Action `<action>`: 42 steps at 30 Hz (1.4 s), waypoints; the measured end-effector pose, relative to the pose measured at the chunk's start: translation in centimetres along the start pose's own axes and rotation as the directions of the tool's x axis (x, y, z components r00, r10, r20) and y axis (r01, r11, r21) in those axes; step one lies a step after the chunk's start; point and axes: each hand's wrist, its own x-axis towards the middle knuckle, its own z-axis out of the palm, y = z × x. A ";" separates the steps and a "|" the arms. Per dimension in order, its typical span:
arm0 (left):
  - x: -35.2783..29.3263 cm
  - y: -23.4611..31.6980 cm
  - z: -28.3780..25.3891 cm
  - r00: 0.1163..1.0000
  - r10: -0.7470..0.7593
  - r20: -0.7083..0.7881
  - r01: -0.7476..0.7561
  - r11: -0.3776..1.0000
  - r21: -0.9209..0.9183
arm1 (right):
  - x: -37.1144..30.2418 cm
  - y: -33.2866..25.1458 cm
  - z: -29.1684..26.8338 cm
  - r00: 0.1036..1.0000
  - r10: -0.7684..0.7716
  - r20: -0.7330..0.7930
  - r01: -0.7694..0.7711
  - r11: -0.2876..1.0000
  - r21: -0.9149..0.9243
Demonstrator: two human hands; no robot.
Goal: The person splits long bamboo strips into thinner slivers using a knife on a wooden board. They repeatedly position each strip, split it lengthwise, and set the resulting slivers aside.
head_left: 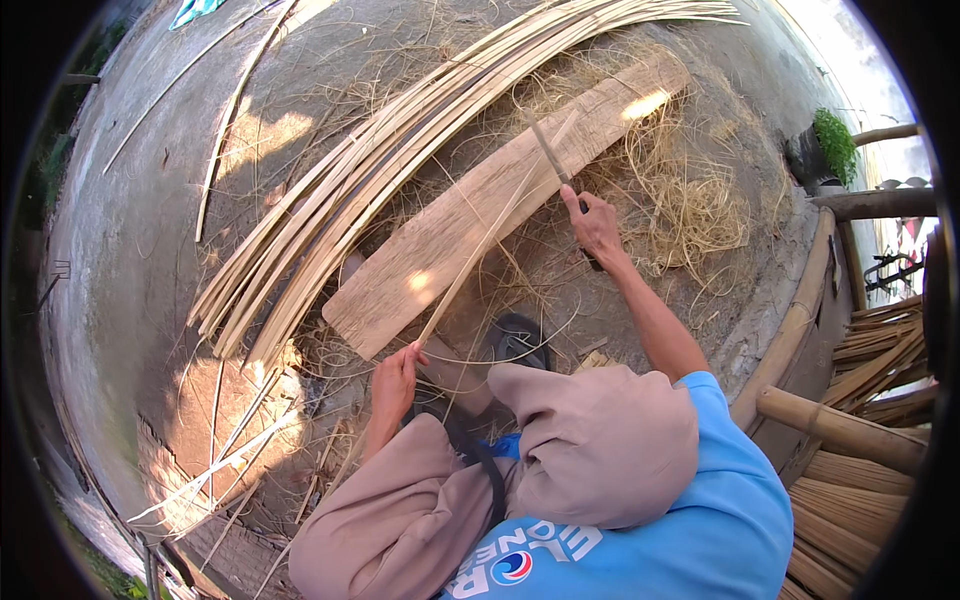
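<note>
We see pale straw-yellow bamboo strips (400, 160) and a tan wooden plank (480, 210) with dappled sunlight. Golden shavings (690, 200) lie on the grey concrete floor (130, 230). The shirt (730, 500) is bright blue; the trousers (590, 440) are dusty beige.

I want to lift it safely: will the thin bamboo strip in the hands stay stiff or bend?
The bamboo strip is long and very thin, so it probably bends and feels light. The left hand grips its near end, and the right hand holds a knife against it; its edges may be sharp.

A bundle of split bamboo strips (400, 160) lies on the concrete ground (130, 250); a potted plant (832, 145) stands at its right edge.
</note>
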 end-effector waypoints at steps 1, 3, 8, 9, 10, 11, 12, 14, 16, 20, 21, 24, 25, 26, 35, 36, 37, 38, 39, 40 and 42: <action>0.2 -0.8 0.0 1.000 0.009 0.029 -0.009 1.000 0.004 | -2.8 -0.7 1.3 0.991 -0.027 0.132 0.036 0.997 -0.067; 0.6 -0.8 -0.2 0.999 0.038 0.038 -0.039 0.999 0.015 | -8.5 -1.6 2.9 0.937 -0.174 0.303 0.213 0.972 -0.100; -1.2 0.2 0.8 0.985 0.096 -0.144 -0.081 0.991 0.109 | -8.1 -0.5 1.7 0.916 -0.300 0.266 0.355 0.915 -0.190; -0.8 0.6 0.7 0.983 0.106 -0.149 -0.083 0.985 0.149 | -4.4 -0.5 0.8 0.960 -0.179 0.217 0.218 0.961 -0.172; -0.5 1.0 0.7 0.983 0.113 -0.144 -0.085 0.979 0.183 | -2.4 -0.6 -0.1 0.984 -0.044 0.172 0.071 0.985 -0.155; -0.4 1.3 0.7 0.983 0.120 -0.140 -0.088 0.973 0.216 | -2.6 -0.6 0.1 0.986 -0.042 0.160 0.069 0.984 -0.166; -0.6 1.1 0.7 0.982 0.117 -0.146 -0.082 0.971 0.226 | -2.9 -0.7 0.8 0.988 -0.040 0.147 0.066 0.982 -0.177; -0.3 0.1 0.4 0.976 0.104 -0.193 -0.057 0.970 0.235 | -5.3 -3.2 1.7 0.976 -0.072 0.207 0.104 0.984 -0.148; -0.8 0.3 0.6 0.982 0.074 -0.174 -0.031 0.971 0.237 | -9.3 -2.4 2.3 0.908 -0.288 0.304 0.351 0.919 -0.176; -1.9 0.2 0.1 0.982 0.088 -0.164 -0.056 0.980 0.192 | -0.5 1.6 -0.7 0.993 0.006 0.117 0.023 0.970 -0.242; -1.8 0.1 0.1 0.985 0.086 -0.147 -0.059 0.982 0.178 | 4.2 3.8 -3.9 0.994 0.093 0.057 -0.080 0.975 -0.208; -0.9 -0.9 0.1 0.995 0.060 -0.080 -0.054 0.995 0.080 | 7.0 4.7 -5.6 0.997 0.063 -0.041 -0.071 0.969 -0.237; -0.3 -0.9 -0.3 0.998 0.060 -0.031 -0.059 0.998 0.029 | 6.5 4.5 -5.3 0.998 0.006 -0.065 -0.024 0.962 -0.272; -0.5 -1.2 -0.4 0.999 0.042 0.013 -0.042 0.999 -0.013 | 4.4 3.6 -3.5 0.995 -0.054 -0.088 0.036 0.980 -0.196; 1.2 -0.2 -4.8 0.763 -0.208 0.611 0.533 0.737 -0.415 | -9.3 -0.3 4.2 0.910 -0.343 0.232 0.375 0.921 -0.111; 1.3 -0.2 -4.7 0.759 -0.186 0.625 0.529 0.735 -0.424 | -5.1 0.8 2.3 0.975 -0.074 0.211 0.107 0.983 -0.151; 1.3 0.0 -4.5 0.773 -0.191 0.605 0.513 0.749 -0.419 | -1.5 1.7 0.7 0.995 -0.003 0.098 0.021 0.984 -0.179; 1.6 0.4 -3.9 0.785 -0.181 0.592 0.489 0.769 -0.413 | 1.6 2.7 -0.5 1.000 0.004 -0.027 -0.009 0.982 -0.189; 1.9 1.1 -3.3 0.801 -0.168 0.575 0.463 0.783 -0.415 | 4.0 3.7 -1.5 0.989 0.001 -0.150 -0.031 0.979 -0.200; 1.7 1.3 -2.9 0.800 -0.180 0.573 0.473 0.777 -0.416 | 5.4 4.6 -2.2 0.987 0.066 -0.145 -0.087 0.985 -0.147; 1.7 1.2 -2.8 0.794 -0.211 0.570 0.494 0.771 -0.402 | 6.8 5.9 -2.8 0.970 0.206 -0.125 -0.211 0.977 -0.028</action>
